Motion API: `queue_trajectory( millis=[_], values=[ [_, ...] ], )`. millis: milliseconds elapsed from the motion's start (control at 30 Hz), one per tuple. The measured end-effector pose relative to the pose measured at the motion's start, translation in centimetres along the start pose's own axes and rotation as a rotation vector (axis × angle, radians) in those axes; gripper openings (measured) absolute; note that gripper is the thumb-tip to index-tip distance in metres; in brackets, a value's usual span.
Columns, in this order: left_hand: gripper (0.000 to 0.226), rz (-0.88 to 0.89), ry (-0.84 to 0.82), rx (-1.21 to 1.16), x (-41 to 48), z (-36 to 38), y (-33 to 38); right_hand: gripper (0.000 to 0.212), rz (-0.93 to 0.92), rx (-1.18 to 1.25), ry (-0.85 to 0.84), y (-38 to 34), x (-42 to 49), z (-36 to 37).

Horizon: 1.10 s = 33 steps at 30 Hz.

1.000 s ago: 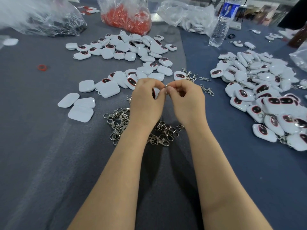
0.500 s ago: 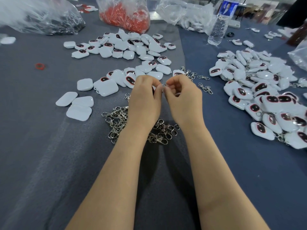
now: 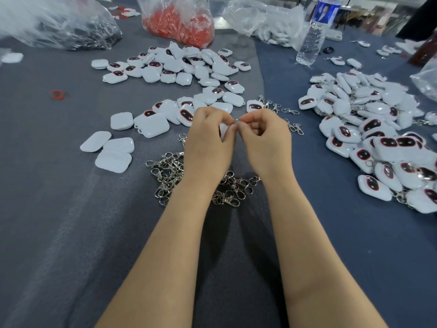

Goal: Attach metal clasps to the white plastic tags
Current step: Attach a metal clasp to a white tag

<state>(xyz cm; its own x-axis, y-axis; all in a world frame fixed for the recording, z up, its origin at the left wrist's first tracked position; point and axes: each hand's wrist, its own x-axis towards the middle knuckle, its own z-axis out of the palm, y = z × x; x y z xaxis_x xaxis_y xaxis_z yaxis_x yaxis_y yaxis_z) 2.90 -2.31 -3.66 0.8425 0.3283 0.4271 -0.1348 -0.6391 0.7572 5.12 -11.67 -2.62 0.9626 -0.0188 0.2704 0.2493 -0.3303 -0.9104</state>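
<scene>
A person's two hands meet fingertip to fingertip above a grey cloth-covered table (image 3: 59,209). The left hand (image 3: 208,143) curls around a white tag (image 3: 222,130), mostly hidden behind its fingers. The right hand (image 3: 266,138) pinches a small glinting metal piece (image 3: 236,120) at the tag's edge, too small to make out in detail. Beneath the wrists lies a heap of metal clasps (image 3: 169,172). Loose white tags (image 3: 186,67) spread across the table beyond the hands, and a larger pile of tags with clasps (image 3: 378,138) sits to the right. Farther back stand a water bottle (image 3: 312,36), a bag of red pieces (image 3: 179,22) and a bag of dark pieces (image 3: 71,31).
</scene>
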Motion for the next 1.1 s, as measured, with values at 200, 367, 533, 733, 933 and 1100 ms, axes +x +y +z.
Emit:
queue_trajectory(
  millis=[200, 367, 533, 733, 933, 1100],
  values=[
    [0.006, -0.019, 0.009, 0.004, 0.0, 0.01, -0.2, 0.021, -0.06, 0.024, -0.012, -0.12, -0.36, 0.02],
    [0.006, -0.013, 0.014, -0.004, 0.02, 0.07, -0.17, 0.016, -0.143, -0.005, 0.003, -0.15, -0.65, 0.3],
    [0.007, -0.012, 0.016, 0.006, 0.01, 0.1, -0.2, 0.016, -0.165, -0.018, 0.026, -0.06, -0.66, 0.42],
    [0.006, 0.007, 0.022, 0.001, 0.07, 0.13, -0.15, 0.014, -0.143, 0.019, 0.032, -0.02, -0.54, 0.37],
    [0.006, 0.01, 0.016, 0.011, 0.12, 0.05, -0.29, 0.013, -0.144, -0.011, 0.007, 0.03, -0.43, 0.4],
    [0.006, 0.018, 0.004, 0.03, 0.27, -0.3, -0.4, 0.015, -0.149, -0.024, -0.051, 0.21, -0.44, 0.35]
  ],
)
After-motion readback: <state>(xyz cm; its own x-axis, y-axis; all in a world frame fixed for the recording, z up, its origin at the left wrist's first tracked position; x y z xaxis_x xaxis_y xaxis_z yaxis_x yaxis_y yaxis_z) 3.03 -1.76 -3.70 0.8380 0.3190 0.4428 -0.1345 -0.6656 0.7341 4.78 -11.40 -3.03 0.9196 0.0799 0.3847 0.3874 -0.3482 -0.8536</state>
